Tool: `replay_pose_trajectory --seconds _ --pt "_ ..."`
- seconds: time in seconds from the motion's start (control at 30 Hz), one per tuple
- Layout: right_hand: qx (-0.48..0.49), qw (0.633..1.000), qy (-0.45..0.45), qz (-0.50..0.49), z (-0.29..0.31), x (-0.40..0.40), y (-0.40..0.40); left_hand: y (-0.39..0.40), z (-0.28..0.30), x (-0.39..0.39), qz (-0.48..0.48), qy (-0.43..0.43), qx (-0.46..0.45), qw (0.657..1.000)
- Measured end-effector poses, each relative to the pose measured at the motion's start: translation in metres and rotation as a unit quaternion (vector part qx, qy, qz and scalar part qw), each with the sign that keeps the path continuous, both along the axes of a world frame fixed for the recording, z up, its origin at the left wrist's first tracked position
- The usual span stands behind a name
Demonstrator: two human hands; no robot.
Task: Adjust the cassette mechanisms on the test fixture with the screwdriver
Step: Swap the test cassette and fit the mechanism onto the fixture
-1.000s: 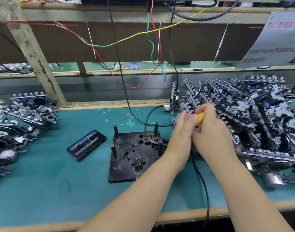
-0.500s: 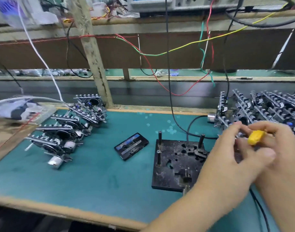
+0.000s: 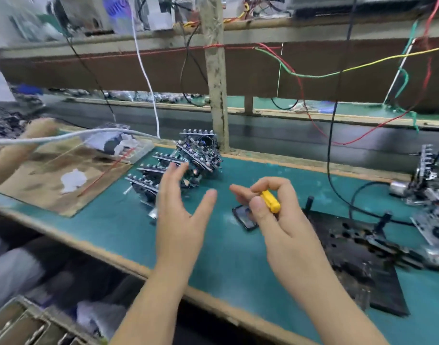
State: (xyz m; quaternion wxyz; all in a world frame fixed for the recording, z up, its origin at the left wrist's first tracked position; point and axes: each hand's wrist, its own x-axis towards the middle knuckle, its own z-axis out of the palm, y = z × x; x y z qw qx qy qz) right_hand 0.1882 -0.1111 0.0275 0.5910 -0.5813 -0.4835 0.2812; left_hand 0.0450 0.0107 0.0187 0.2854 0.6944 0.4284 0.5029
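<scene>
Teal mat, worn and speckled, on a table (image 3: 109,220) edged in pale wood. Black metal fixture plate (image 3: 358,260), flat, drilled with holes and studded with upright pins, low at the right. Left hand (image 3: 181,207) open above the mat, fingers straight and spread, holding nothing, reaching toward a stack of cassette mechanisms (image 3: 183,160): grey metal frames with toothed edges and dark circuit parts, tilted one on another. Right hand (image 3: 275,220) curled round a screwdriver (image 3: 270,201), only its short yellow plastic handle showing between thumb and fingers, tip hidden. Dark cassette tape (image 3: 246,217) flat on the mat, half covered by that hand. More mechanisms (image 3: 430,185) at the right edge, blurred, a black cable (image 3: 333,150) hanging down beside them. Brown cardboard sheet (image 3: 61,178) left of the stack, white scraps on it, a clear plastic tray (image 3: 129,148) at its far corner. Another person's hand (image 3: 36,130) at far left, by a white cord (image 3: 64,138). Rough wooden post (image 3: 214,78) behind the stack.

Compared with half a second ago: view swung left, hands now apart, left one out toward the stack.
</scene>
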Motion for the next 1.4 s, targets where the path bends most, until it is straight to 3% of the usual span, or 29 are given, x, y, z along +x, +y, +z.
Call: replay_pose_trajectory --seconds 0.03,0.07,0.17,0.3,0.47,0.6,0.73,0.83,0.9,0.97,1.1,1.23,1.4 --pt "0.028 0.999 -0.028 0.032 0.006 -0.019 0.009 0.023 -0.005 -0.016 0.067 0.051 0.004 0.996" --pt "0.010 1.000 -0.002 -0.004 0.023 -0.031 0.018 0.046 -0.010 -0.029 0.119 0.097 -0.018 0.988" --pt "-0.009 1.000 0.012 0.008 0.015 -0.042 0.027 0.088 -0.026 -0.052 0.165 0.178 -0.086 0.966" --pt "-0.043 0.998 0.028 0.019 0.012 -0.047 0.029 0.117 -0.038 -0.066 0.077 0.108 -0.136 0.982" --pt "-0.043 0.998 0.044 0.007 0.008 -0.045 0.029 0.074 -0.044 -0.058 0.135 0.014 -0.002 0.991" --pt "-0.065 0.996 0.064 0.015 0.016 -0.036 0.023 0.010 -0.039 -0.028 -0.011 -0.020 0.171 0.985" --pt "-0.133 0.990 -0.038 0.014 0.030 -0.011 0.003 -0.024 -0.011 0.017 -0.205 -0.079 0.262 0.940" --pt "-0.128 0.990 -0.062 -0.015 0.047 0.022 -0.018 -0.035 0.010 0.049 -0.282 -0.081 0.281 0.914" --pt "-0.121 0.985 -0.101 -0.075 0.054 0.050 -0.034 -0.033 0.020 0.063 -0.337 -0.037 0.251 0.907" --pt "-0.155 0.957 -0.204 -0.134 0.057 0.081 -0.048 -0.025 0.028 0.073 -0.389 0.036 0.177 0.903" --pt "-0.252 0.893 -0.357 -0.106 0.046 0.131 -0.064 -0.004 0.028 0.095 -0.439 0.238 0.069 0.863" --pt "-0.281 0.898 -0.334 -0.050 0.031 0.142 -0.065 0.008 0.023 0.114 -0.451 0.348 0.023 0.821" --pt "-0.274 0.906 -0.320 -0.035 0.020 0.151 -0.064 0.014 0.018 0.122 -0.436 0.373 0.016 0.819"
